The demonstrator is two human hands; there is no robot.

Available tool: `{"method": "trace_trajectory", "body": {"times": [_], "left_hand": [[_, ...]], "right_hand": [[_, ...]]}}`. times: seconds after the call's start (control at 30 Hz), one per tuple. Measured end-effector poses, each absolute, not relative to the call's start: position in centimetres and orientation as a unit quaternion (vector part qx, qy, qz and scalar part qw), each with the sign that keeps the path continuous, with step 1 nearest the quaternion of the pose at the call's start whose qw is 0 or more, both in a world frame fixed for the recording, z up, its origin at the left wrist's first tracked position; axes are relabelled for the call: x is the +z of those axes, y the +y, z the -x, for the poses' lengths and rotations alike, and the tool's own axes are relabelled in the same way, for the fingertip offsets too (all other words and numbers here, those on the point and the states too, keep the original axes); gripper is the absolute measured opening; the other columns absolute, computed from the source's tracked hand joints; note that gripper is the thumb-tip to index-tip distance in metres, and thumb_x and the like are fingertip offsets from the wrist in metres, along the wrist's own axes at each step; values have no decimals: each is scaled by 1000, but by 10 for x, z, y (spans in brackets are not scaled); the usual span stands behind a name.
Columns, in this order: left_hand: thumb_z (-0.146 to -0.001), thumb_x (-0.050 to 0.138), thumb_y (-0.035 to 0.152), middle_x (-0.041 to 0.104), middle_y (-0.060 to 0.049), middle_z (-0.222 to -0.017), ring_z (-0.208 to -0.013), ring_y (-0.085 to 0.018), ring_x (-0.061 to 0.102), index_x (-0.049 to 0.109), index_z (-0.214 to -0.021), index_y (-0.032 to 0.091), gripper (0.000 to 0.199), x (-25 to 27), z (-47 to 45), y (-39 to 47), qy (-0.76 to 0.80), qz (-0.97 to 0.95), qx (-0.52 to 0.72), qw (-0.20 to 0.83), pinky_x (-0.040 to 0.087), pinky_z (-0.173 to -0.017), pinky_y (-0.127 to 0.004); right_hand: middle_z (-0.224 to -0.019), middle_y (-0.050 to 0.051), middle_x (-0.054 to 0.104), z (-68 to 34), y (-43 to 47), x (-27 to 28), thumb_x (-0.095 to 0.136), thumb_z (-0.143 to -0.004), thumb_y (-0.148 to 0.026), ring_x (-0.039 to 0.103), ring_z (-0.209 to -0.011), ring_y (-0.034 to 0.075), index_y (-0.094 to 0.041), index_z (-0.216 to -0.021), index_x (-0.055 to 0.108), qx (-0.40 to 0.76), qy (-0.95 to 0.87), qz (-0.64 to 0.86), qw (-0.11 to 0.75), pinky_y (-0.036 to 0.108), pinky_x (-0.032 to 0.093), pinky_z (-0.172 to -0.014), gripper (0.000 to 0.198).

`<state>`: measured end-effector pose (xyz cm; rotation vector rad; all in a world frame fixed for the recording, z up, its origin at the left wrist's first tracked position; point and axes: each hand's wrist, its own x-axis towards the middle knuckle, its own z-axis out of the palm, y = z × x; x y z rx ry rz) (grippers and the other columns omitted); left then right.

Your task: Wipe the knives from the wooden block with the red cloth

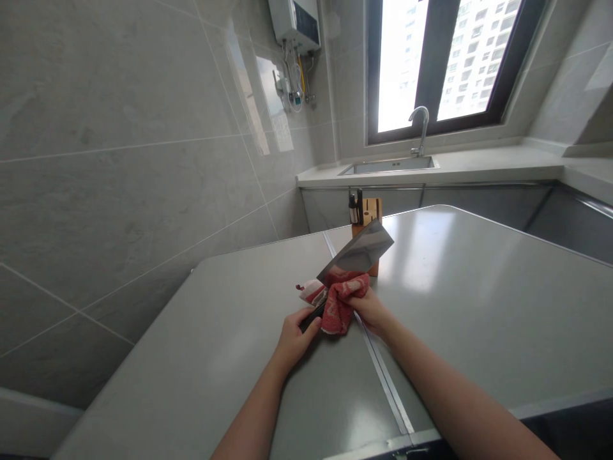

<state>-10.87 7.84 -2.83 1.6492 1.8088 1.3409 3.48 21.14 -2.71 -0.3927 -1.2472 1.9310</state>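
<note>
A cleaver (360,252) with a broad shiny blade is tilted up and to the right above the table. My left hand (295,333) is closed around its dark handle. In my right hand (370,306) a red patterned cloth (338,306) is bunched up against the lower part of the blade, near the handle. Some of the right fingers are hidden by the cloth. Behind the cleaver stands a wooden knife block (372,207) with dark-handled tools in it, partly covered by the blade. A white and red piece of fabric (312,291) shows just left of the cloth.
The pale folding table (230,358) has a metal seam (383,377) running through its middle. Beyond it is a counter (498,156) with a sink (390,167) and a faucet (421,131) under a window. A tiled wall (143,179) borders the left side.
</note>
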Motion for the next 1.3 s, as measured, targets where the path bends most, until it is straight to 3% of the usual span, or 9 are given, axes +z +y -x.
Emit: {"method": "trace_trajectory", "body": {"times": [0.23, 0.53, 0.87, 1.3], "left_hand": [[-85, 47, 45, 54, 1, -57, -50, -10, 46, 62, -88, 11, 37, -35, 112, 79, 658, -544, 471, 222, 34, -50, -21], [-84, 48, 42, 44, 2, -58, -56, -9, 38, 55, -65, 12, 36, -31, 109, 78, 669, -587, 416, 187, 27, -51, -20], [-84, 48, 38, 44, 3, -60, -57, -9, 35, 56, -69, 12, 32, -31, 109, 78, 661, -600, 402, 205, 27, -52, -20], [-84, 50, 39, 58, -1, -69, -62, -12, 46, 61, -79, 11, 31, -29, 108, 77, 648, -614, 416, 174, 35, -58, -22]], "right_hand": [[-90, 3, 71, -38, 217, -26, 79, -60, -27, 65, -90, 23, -21, -89, 67, 774, -440, 168, 423, 39, 48, -88, 33], [-91, 5, 72, -38, 213, -23, 78, -60, -29, 65, -88, 24, -19, -92, 67, 771, -484, 156, 384, 39, 50, -85, 35], [-101, 6, 70, -44, 211, -17, 76, -61, -27, 64, -96, 25, -20, -100, 65, 740, -556, 140, 350, 38, 49, -87, 41], [-103, 7, 68, -43, 213, -29, 78, -57, -26, 62, -99, 26, -18, -104, 63, 728, -589, 157, 313, 40, 47, -89, 49]]}}
